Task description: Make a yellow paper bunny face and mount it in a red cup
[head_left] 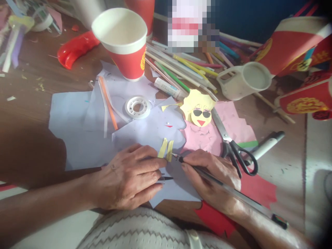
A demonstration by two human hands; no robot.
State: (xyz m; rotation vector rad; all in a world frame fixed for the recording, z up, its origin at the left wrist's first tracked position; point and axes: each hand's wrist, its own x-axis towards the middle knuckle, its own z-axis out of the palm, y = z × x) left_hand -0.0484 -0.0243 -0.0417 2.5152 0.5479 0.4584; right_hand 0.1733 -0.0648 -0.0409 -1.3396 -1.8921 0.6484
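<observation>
My left hand [129,180] lies on a pale lavender paper [77,131], fingers together, pressing two small yellow paper strips [166,150] down; a thin dark object pokes out under its fingers. My right hand [210,176] is closed around a long thin pen-like tool [228,188], whose tip touches the strips. Above them lies a yellow paper face with sunglasses [199,110] on pink paper [233,124].
Black-handled scissors [233,145] and a marker [267,145] lie right of my hand. A red paper cup [124,41], tape ring [137,107], glue stick [167,88], straws [186,67], a white mug [246,81], red cups [298,45] and a red plastic piece [75,48] crowd the wooden table.
</observation>
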